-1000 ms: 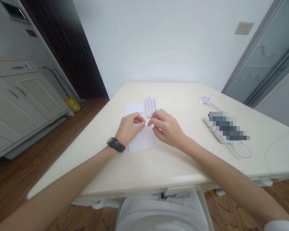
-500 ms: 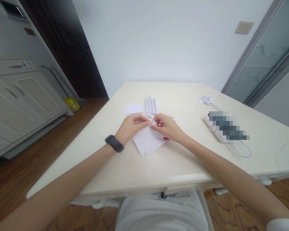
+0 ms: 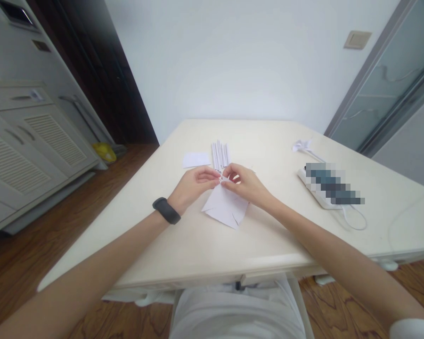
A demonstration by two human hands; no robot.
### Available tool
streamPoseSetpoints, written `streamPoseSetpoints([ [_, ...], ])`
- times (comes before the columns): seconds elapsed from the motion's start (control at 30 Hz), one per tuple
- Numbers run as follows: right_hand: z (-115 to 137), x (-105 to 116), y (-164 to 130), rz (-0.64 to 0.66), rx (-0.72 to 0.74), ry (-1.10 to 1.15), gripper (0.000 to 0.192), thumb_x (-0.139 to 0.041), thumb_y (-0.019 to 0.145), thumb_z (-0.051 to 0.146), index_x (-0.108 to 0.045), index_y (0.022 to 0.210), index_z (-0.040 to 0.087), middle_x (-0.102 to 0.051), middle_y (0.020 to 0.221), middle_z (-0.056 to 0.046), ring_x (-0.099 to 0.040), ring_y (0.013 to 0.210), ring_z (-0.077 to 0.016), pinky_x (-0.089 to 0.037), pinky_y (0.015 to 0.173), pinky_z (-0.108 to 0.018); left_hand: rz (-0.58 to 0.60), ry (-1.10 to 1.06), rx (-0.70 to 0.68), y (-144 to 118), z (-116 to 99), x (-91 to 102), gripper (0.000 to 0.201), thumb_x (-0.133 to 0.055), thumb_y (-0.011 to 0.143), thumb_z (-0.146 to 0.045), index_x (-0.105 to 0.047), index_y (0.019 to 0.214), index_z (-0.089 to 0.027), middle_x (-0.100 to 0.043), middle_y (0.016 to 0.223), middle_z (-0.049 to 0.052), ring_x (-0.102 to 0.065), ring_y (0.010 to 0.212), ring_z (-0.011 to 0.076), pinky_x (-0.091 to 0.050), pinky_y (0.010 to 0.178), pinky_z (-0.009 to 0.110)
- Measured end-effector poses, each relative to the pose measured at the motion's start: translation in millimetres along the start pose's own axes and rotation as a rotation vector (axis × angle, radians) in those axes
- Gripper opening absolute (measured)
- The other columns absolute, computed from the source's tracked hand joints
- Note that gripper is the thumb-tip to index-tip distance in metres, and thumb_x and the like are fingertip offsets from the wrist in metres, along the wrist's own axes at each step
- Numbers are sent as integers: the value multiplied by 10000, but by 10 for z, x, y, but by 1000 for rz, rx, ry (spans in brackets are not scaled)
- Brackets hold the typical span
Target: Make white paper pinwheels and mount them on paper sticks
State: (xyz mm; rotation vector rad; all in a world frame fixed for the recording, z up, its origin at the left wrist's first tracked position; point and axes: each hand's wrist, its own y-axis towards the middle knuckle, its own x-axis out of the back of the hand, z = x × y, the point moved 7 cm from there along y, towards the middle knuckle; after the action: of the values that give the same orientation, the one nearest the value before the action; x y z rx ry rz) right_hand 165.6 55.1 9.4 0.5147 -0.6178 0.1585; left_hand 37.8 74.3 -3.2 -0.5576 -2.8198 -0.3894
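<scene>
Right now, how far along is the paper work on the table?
Done: a row of rolled paper sticks lies beyond the hands. In hand: the left hand and right hand pinch the top of a cut white sheet. Left: a small paper rectangle lies untouched.

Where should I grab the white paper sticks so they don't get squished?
Take the paper sticks around their middle, from above, fingers on the two long sides. They lie flat, side by side, on the table, with their near ends close to both hands.
</scene>
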Motion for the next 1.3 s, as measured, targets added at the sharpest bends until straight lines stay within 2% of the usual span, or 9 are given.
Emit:
streamPoseSetpoints([
  [0.23,65,2,-15,-4,106,-13,126,-506,757,169,-524,880,191,-587,911,-14,-539,802,-126,-443,714,-262,38,-56,7,0,28,-17,236,-656,698,-258,-598,907,-163,-643,900,46,-618,860,171,-458,827,319],
  [0.5,76,-10,-10,13,126,-26,94,-525,773,192,-530,867,199,-584,909,-15,-546,815,-129,-457,698,-260,45,-92,4,-2,9,-39,220,-651,715,-294,-592,882,-164,-658,924,54,-620,891,183,-454,817,311],
  [0.7,111,-7,-20,18,125,6,80,-525,797,242,-546,860,198,-595,892,-17,-555,804,-128,-458,699,-261,36,-92,21,-12,-4,-30,222,-640,730,-305,-600,900,-168,-657,885,45,-614,823,162,-452,758,282],
  [0.9,70,28,-1,8,47,74,107,-504,800,266,-572,802,182,-609,826,-7,-556,765,-123,-436,698,-264,40,-69,17,-21,-42,-34,224,-623,736,-294,-603,922,-171,-646,894,41,-598,847,162,-442,796,297],
  [1.03,-4,51,8,18,-62,178,130,-499,789,289,-569,787,179,-591,786,3,-535,705,-111,-412,631,-243,54,-25,4,-38,-75,-40,235,-608,739,-264,-600,956,-174,-639,928,50,-589,896,171,-435,825,306],
  [1.17,-104,68,3,19,-203,335,133,-509,776,305,-551,755,180,-564,756,3,-526,693,-111,-402,606,-231,83,9,62,-46,-35,-62,255,-610,721,-262,-591,963,-182,-638,931,46,-606,871,185,-450,782,315],
  [1.3,-182,74,-21,31,-327,456,176,-570,742,349,-545,817,191,-575,787,1,-534,686,-109,-403,588,-219,45,-3,80,-29,6,-33,261,-638,696,-293,-591,924,-174,-640,914,42,-611,849,188,-457,748,303],
])
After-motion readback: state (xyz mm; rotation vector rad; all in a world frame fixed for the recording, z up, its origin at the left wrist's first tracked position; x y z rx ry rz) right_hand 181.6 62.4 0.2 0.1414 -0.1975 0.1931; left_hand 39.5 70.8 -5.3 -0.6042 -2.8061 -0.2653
